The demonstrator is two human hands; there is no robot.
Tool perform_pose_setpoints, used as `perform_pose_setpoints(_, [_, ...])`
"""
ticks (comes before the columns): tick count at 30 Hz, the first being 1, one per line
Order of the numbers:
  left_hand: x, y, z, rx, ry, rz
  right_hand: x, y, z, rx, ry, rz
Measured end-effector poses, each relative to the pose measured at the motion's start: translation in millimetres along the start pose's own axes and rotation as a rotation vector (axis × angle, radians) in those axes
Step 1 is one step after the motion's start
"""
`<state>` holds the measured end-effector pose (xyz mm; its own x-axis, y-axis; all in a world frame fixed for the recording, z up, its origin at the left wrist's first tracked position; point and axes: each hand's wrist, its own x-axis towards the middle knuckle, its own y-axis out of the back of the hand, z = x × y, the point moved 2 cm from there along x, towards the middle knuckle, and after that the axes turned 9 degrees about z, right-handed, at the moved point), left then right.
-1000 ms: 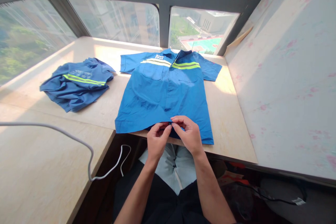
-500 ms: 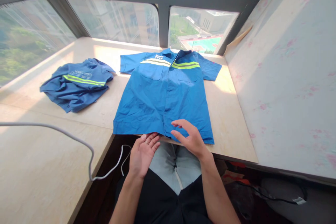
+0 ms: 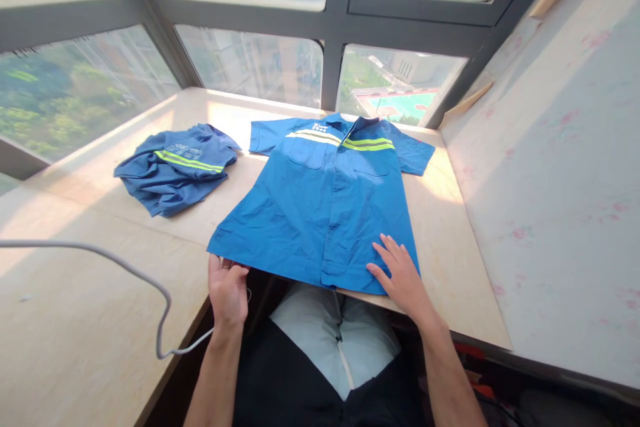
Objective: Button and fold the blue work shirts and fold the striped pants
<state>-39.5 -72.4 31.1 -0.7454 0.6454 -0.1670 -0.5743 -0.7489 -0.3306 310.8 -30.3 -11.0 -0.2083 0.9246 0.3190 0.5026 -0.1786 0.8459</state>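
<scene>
A bright blue short-sleeved work shirt point(image 3: 325, 207) with yellow reflective stripes lies face up and spread flat on the pale table point(image 3: 440, 247), collar toward the window. My left hand point(image 3: 227, 290) grips the shirt's lower left corner at the hem, where it hangs over the table edge. My right hand point(image 3: 403, 273) lies flat with fingers spread on the shirt's lower right part.
A second, darker blue shirt point(image 3: 177, 167) lies crumpled at the back left. A white cable point(image 3: 125, 270) runs across the left table and hangs off its edge. A pale wall panel point(image 3: 560, 167) rises on the right. Windows close off the back.
Both hands left the middle of the hem and moved apart: the left to the lower left corner, the right to the lower right. The view tilted up a little.
</scene>
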Motion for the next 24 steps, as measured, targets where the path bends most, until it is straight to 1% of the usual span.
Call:
perform_pose_setpoints(1, [2, 2, -1, 0.051, -0.061, -0.016, -1, 1, 1, 0.010, 0.001, -0.011])
perform_pose_setpoints(3, [6, 10, -5, 0.195, -0.130, 0.024, -3, 4, 3, 0.045, 0.007, -0.031])
perform_pose_setpoints(5, [11, 21, -10, 0.356, -0.178, 0.167, -7, 9, 5, 0.083, 0.023, -0.056])
perform_pose_setpoints(7, [14, 31, -12, 0.462, -0.229, 0.322, -13, 15, 7, 0.095, 0.039, -0.098])
perform_pose_setpoints(9, [16, 35, -11, 0.500, -0.281, 0.403, -20, 21, 11, 0.073, 0.043, -0.145])
perform_pose_setpoints(11, [17, 33, -8, 0.510, -0.331, 0.392, -26, 25, 17, 0.039, 0.034, -0.176])
perform_pose_setpoints(13, [21, 27, -6, 0.530, -0.329, 0.310, -30, 27, 23, 0.016, 0.014, -0.176])
perform_pose_setpoints(16, [31, 19, -6, 0.539, -0.222, 0.151, -28, 27, 31, 0.020, -0.046, -0.107])
perform_pose_setpoints(17, [35, 17, -6, 0.537, -0.199, 0.121, -27, 27, 32, 0.032, -0.069, -0.073])
perform_pose_setpoints(19, [41, 15, -4, 0.559, -0.228, 0.111, -24, 28, 32, 0.056, -0.103, -0.009])
perform_pose_setpoints(21, [45, 15, -2, 0.604, -0.301, 0.157, -21, 30, 30, 0.073, -0.111, 0.035])
perform_pose_setpoints(22, [46, 15, -1, 0.621, -0.308, 0.183, -21, 31, 29, 0.077, -0.107, 0.042])
perform_pose_setpoints(23, [47, 14, -1, 0.619, -0.275, 0.195, -21, 32, 28, 0.078, -0.101, 0.040])
perform_pose_setpoints(24, [47, 14, -1, 0.595, -0.203, 0.186, -21, 31, 27, 0.075, -0.097, 0.030])
